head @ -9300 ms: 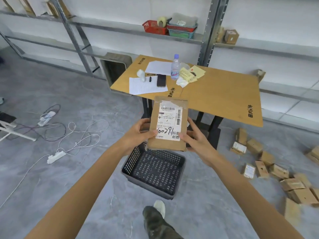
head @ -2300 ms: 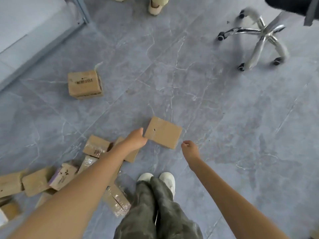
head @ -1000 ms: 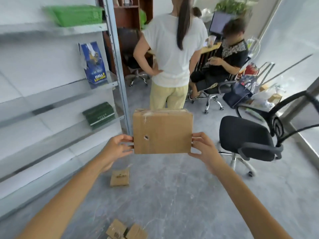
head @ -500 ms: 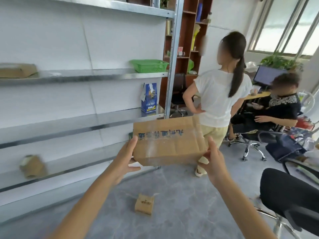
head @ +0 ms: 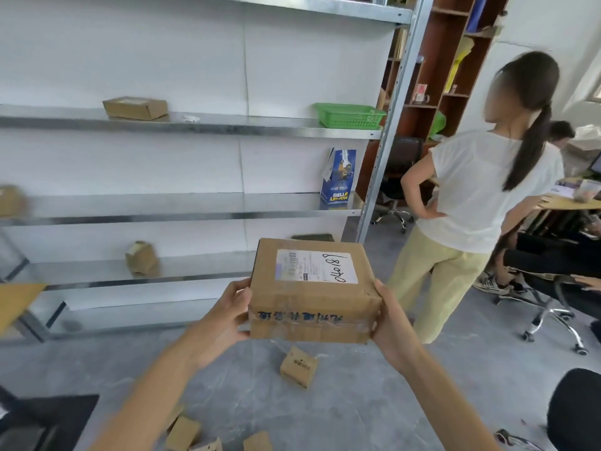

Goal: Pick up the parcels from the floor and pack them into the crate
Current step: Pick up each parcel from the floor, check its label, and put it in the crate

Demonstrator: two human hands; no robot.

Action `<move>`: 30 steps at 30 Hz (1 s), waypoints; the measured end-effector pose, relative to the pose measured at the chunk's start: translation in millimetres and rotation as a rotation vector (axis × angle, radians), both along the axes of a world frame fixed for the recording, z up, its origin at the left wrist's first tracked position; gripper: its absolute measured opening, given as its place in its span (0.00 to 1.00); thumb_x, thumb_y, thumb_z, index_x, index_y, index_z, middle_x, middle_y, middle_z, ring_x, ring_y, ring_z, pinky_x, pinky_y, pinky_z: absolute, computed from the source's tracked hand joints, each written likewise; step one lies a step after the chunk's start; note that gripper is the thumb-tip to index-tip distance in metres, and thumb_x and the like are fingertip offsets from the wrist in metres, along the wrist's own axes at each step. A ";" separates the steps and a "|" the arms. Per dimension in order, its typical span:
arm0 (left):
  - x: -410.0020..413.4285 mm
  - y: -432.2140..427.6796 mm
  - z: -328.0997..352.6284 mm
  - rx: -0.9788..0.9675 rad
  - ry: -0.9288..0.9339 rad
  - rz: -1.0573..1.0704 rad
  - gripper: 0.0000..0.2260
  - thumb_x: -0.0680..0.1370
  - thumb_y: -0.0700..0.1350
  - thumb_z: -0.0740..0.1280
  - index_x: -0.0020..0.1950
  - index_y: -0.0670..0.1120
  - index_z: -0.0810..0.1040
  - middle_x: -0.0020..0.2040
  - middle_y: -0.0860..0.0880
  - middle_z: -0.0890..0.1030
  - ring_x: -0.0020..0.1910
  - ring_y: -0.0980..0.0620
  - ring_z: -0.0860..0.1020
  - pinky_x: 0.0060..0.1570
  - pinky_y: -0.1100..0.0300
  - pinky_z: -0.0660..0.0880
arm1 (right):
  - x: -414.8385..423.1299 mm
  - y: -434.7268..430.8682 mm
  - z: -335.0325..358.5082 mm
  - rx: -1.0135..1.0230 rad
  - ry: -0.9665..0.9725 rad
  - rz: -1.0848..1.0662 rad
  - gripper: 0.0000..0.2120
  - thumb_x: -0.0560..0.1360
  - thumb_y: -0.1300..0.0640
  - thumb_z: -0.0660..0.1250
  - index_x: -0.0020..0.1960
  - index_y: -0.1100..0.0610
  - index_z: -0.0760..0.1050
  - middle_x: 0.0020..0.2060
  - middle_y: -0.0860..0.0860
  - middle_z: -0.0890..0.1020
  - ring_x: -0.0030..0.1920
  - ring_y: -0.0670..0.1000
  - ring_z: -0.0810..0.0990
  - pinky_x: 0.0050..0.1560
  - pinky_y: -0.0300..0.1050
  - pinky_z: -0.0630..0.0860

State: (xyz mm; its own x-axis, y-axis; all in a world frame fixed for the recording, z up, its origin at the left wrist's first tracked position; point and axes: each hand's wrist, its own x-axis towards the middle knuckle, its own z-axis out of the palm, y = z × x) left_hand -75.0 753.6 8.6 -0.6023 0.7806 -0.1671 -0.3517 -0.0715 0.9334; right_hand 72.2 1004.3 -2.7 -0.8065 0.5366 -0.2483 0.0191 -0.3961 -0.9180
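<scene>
I hold a flat brown cardboard parcel (head: 309, 288) at chest height in front of me, its white shipping label facing up with handwritten digits. My left hand (head: 224, 315) grips its left side and my right hand (head: 388, 320) grips its right side. A small parcel (head: 299, 366) lies on the grey floor just below it. Several more small parcels (head: 183, 432) lie on the floor near the bottom edge. A dark shape sits at the bottom left corner (head: 42, 421); I cannot tell if it is the crate.
Metal shelving (head: 195, 125) fills the left and centre, with parcels (head: 135, 108) and a green basket (head: 349, 115) on it. A standing person in a white top (head: 471, 196) is close on the right. Office chairs (head: 553, 307) and a seated person stand at the right. A wooden table corner (head: 16, 301) shows at left.
I have tipped the parcel so its labelled face points up, and my view has swung slightly left. Both hands keep hold of its sides.
</scene>
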 end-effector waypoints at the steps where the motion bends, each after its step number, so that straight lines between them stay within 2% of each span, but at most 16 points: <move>1: 4.7 -2.8 -2.8 0.023 -0.043 0.027 0.41 0.56 0.64 0.78 0.63 0.47 0.72 0.48 0.50 0.81 0.48 0.46 0.81 0.50 0.42 0.77 | 1.4 -1.4 -1.5 0.015 0.009 0.016 0.29 0.73 0.37 0.64 0.67 0.52 0.70 0.63 0.53 0.77 0.65 0.52 0.74 0.56 0.59 0.78; 3: 16.3 -8.5 -2.9 0.049 -0.126 0.074 0.36 0.58 0.64 0.77 0.59 0.47 0.75 0.44 0.49 0.81 0.42 0.47 0.80 0.46 0.43 0.76 | 4.7 -3.6 -2.5 0.028 0.036 0.054 0.36 0.65 0.33 0.70 0.67 0.52 0.71 0.64 0.55 0.76 0.66 0.56 0.73 0.61 0.64 0.73; 4: 22.9 -11.0 -2.1 0.026 -0.123 0.103 0.34 0.58 0.64 0.76 0.58 0.48 0.76 0.45 0.49 0.80 0.43 0.47 0.80 0.45 0.44 0.76 | 6.1 -4.8 -1.8 0.028 0.047 0.074 0.38 0.63 0.34 0.72 0.66 0.52 0.71 0.65 0.57 0.75 0.67 0.58 0.72 0.63 0.65 0.71; 7: 36.4 -19.5 -5.4 -0.099 -0.042 0.231 0.38 0.57 0.62 0.76 0.63 0.52 0.68 0.55 0.46 0.79 0.52 0.44 0.79 0.53 0.40 0.76 | 6.8 -14.5 -2.5 0.022 0.072 0.151 0.29 0.69 0.42 0.71 0.67 0.47 0.68 0.65 0.54 0.75 0.65 0.55 0.74 0.64 0.65 0.71; 9: 40.5 -33.4 -6.0 -0.091 -0.059 0.286 0.37 0.58 0.58 0.73 0.65 0.52 0.66 0.59 0.44 0.78 0.57 0.42 0.76 0.59 0.37 0.71 | 6.8 -22.3 -5.0 0.027 0.079 0.250 0.34 0.66 0.40 0.72 0.69 0.39 0.64 0.67 0.49 0.72 0.66 0.52 0.73 0.63 0.64 0.71; 12: 41.9 -59.3 -1.9 -0.015 -0.082 0.317 0.33 0.62 0.53 0.72 0.66 0.51 0.68 0.60 0.45 0.78 0.58 0.43 0.75 0.60 0.38 0.70 | 5.8 -30.4 -0.3 0.042 0.084 0.377 0.46 0.58 0.32 0.75 0.70 0.31 0.56 0.75 0.43 0.60 0.74 0.50 0.61 0.69 0.67 0.63; 14: 44.5 -75.9 1.1 0.001 -0.056 0.350 0.29 0.66 0.50 0.69 0.66 0.48 0.70 0.61 0.44 0.78 0.57 0.43 0.74 0.54 0.43 0.72 | -0.6 -31.0 10.9 0.109 0.077 0.411 0.44 0.58 0.28 0.71 0.69 0.29 0.56 0.76 0.40 0.56 0.76 0.50 0.56 0.70 0.67 0.60; 16: 46.2 -93.7 2.4 -0.009 -0.015 0.367 0.31 0.63 0.49 0.70 0.66 0.46 0.71 0.60 0.42 0.78 0.56 0.43 0.75 0.51 0.46 0.72 | -12.2 -33.3 26.4 0.220 0.020 0.454 0.41 0.58 0.26 0.68 0.68 0.30 0.60 0.75 0.42 0.58 0.74 0.53 0.60 0.70 0.66 0.63; 19: 50.9 -122.6 11.8 -0.025 0.058 0.320 0.30 0.62 0.52 0.71 0.64 0.47 0.73 0.60 0.42 0.78 0.55 0.43 0.77 0.51 0.45 0.74 | -27.6 -49.2 50.3 0.370 -0.093 0.739 0.42 0.55 0.22 0.67 0.65 0.38 0.71 0.69 0.47 0.72 0.67 0.52 0.73 0.68 0.60 0.68; 22: 53.8 -151.8 26.6 -0.064 0.134 0.307 0.33 0.61 0.53 0.73 0.65 0.46 0.72 0.61 0.41 0.77 0.55 0.43 0.76 0.44 0.51 0.76 | -31.9 -83.7 64.0 0.409 -0.233 1.061 0.42 0.52 0.25 0.72 0.61 0.43 0.75 0.58 0.45 0.82 0.59 0.46 0.80 0.60 0.45 0.74; 24: 56.3 -172.9 36.1 -0.090 0.174 0.307 0.34 0.61 0.53 0.71 0.65 0.45 0.72 0.60 0.42 0.78 0.54 0.45 0.77 0.43 0.56 0.78 | -33.5 -112.0 64.3 0.431 -0.263 1.194 0.42 0.53 0.29 0.75 0.62 0.46 0.74 0.57 0.46 0.82 0.57 0.46 0.81 0.56 0.41 0.76; 25: 58.2 -184.2 40.9 -0.108 0.187 0.315 0.33 0.61 0.53 0.70 0.65 0.45 0.73 0.60 0.43 0.79 0.55 0.45 0.77 0.45 0.56 0.78 | -34.1 -127.4 63.6 0.430 -0.248 1.217 0.40 0.56 0.31 0.76 0.63 0.47 0.73 0.57 0.46 0.82 0.57 0.47 0.81 0.55 0.41 0.77; 27: 59.3 -208.9 46.8 -0.125 0.212 0.387 0.31 0.62 0.55 0.70 0.64 0.48 0.74 0.61 0.46 0.79 0.59 0.44 0.77 0.54 0.50 0.75 | -34.3 -158.7 59.3 0.367 -0.204 1.180 0.36 0.59 0.36 0.74 0.64 0.47 0.72 0.56 0.46 0.83 0.55 0.46 0.82 0.52 0.40 0.78; 30: 63.4 -248.9 47.8 -0.123 0.268 0.652 0.31 0.62 0.62 0.70 0.65 0.58 0.72 0.65 0.53 0.74 0.67 0.49 0.70 0.67 0.46 0.66 | -36.7 -206.5 43.0 0.299 -0.097 1.093 0.37 0.65 0.37 0.72 0.70 0.46 0.66 0.61 0.49 0.80 0.60 0.51 0.79 0.60 0.50 0.76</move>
State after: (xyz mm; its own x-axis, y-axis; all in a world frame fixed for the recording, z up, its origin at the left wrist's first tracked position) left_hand -11.6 504.8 56.4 -0.9725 0.2328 -0.0119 -0.0309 -0.0782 0.9965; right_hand 35.5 797.8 40.3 -0.8632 -0.3939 -0.3158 0.2965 0.1108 -0.9486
